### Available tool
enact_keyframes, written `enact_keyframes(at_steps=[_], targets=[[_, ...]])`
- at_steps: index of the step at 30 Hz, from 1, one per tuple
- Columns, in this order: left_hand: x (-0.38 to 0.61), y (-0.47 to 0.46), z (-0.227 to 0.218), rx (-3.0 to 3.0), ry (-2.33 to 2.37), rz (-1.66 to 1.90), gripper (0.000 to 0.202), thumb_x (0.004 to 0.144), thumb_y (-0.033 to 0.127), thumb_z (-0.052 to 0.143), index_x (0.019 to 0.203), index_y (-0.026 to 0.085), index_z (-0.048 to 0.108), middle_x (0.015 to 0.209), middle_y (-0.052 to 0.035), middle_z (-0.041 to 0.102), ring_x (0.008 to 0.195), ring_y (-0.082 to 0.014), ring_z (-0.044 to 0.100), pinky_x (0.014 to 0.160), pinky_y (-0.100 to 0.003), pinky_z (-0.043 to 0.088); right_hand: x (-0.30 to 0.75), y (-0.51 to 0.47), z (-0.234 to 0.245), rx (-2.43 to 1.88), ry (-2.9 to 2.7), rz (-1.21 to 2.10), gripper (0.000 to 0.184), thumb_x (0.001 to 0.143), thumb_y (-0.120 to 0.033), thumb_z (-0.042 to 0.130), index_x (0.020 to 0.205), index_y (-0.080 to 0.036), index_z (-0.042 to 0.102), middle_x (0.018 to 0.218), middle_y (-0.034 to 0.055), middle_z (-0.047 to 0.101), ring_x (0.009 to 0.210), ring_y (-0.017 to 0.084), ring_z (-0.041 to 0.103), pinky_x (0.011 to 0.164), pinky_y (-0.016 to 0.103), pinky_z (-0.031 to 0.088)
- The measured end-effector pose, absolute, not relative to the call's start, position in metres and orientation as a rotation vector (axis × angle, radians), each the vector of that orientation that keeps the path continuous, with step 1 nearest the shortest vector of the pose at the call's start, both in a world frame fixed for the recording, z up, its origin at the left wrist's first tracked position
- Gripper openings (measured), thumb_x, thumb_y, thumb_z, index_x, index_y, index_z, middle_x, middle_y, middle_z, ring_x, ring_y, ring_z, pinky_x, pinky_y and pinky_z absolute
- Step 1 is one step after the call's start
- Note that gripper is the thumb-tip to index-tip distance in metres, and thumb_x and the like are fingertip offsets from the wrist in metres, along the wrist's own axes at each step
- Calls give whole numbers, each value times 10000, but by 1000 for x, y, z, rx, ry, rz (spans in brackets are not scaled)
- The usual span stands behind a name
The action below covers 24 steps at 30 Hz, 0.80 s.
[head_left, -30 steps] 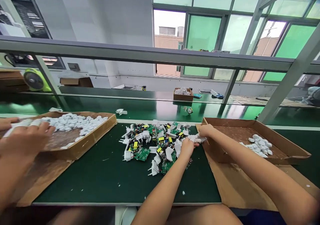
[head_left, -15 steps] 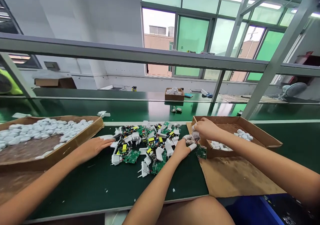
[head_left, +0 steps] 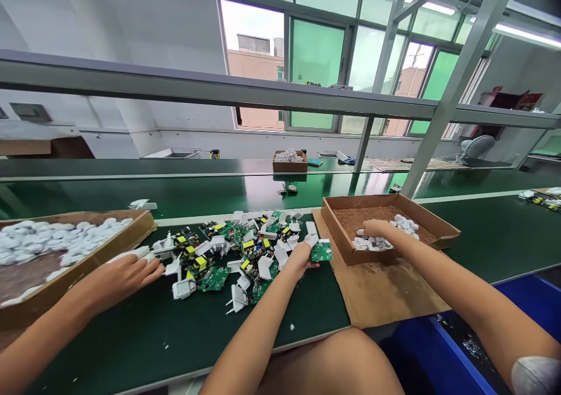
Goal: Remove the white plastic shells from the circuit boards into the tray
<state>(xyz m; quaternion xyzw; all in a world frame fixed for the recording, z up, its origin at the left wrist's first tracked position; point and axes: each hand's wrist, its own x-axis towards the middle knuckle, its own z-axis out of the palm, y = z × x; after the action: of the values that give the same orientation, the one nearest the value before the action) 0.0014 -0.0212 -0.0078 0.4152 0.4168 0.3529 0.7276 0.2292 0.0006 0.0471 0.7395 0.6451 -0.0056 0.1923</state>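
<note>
My left hand (head_left: 301, 256), with white finger covers, pinches a small green circuit board (head_left: 322, 250) at the right edge of a pile of circuit boards and white plug shells (head_left: 236, 249) on the green belt. My right hand (head_left: 377, 229) reaches into a shallow cardboard box (head_left: 337, 234). Its fingers are curled over a small heap of white plastic pieces (head_left: 405, 224). A co-worker's hand (head_left: 125, 273) comes in from the left and holds a white part at the left edge of the pile.
A cardboard tray (head_left: 94, 260) of white plastic caps stands at the left. A cardboard sheet (head_left: 385, 293) lies under the right box. A blue bin (head_left: 438, 354) sits below the belt's edge. Across the belt stands a small box (head_left: 289, 165), under a metal rail (head_left: 263, 94).
The view swung right. My right hand moved from the box's near corner down into the box. My left hand now holds the green board by the pile. The co-worker's hand drew back slightly.
</note>
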Motion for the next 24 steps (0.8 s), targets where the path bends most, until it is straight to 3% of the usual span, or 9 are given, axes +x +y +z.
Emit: enact_keyframes(at_steps=[6, 15, 18, 21, 24], targets=[[-3, -16, -1, 598, 889, 968, 167, 713, 275, 511, 851, 189, 473, 737, 3, 538, 610, -103, 534, 568, -255, 461, 234, 6, 40, 2035, 1808, -134, 288, 685, -118, 503, 962, -113, 579, 968, 127, 577, 865, 253, 538, 638, 307, 415], [-4, -18, 1, 551, 853, 917, 160, 734, 281, 470, 867, 192, 471, 741, -12, 546, 628, -129, 555, 598, -321, 476, 264, -7, 57, 1961, 2128, -72, 325, 672, -28, 477, 981, -106, 546, 902, 62, 597, 790, 160, 549, 618, 189, 392], [-4, -19, 2, 548, 824, 920, 160, 735, 271, 464, 873, 190, 472, 764, -24, 552, 659, -142, 564, 602, -321, 474, 269, -18, 61, 1896, 2176, 15, 321, 667, -26, 485, 954, -138, 575, 893, 58, 598, 832, 188, 538, 678, 220, 386], [-4, -18, 1, 559, 819, 928, 164, 736, 252, 461, 886, 189, 475, 768, -26, 556, 661, -142, 566, 613, -319, 472, 266, -31, 62, 1846, 2170, 149, 294, 645, 23, 445, 842, -113, 616, 885, 114, 584, 885, 250, 509, 736, 291, 357], [-5, -17, 1, 549, 827, 930, 146, 743, 243, 447, 873, 183, 480, 772, -24, 556, 638, -131, 561, 626, -327, 473, 260, -44, 64, 1737, 2133, 303, 287, 647, 40, 419, 810, -88, 617, 848, 147, 577, 870, 268, 509, 702, 305, 362]])
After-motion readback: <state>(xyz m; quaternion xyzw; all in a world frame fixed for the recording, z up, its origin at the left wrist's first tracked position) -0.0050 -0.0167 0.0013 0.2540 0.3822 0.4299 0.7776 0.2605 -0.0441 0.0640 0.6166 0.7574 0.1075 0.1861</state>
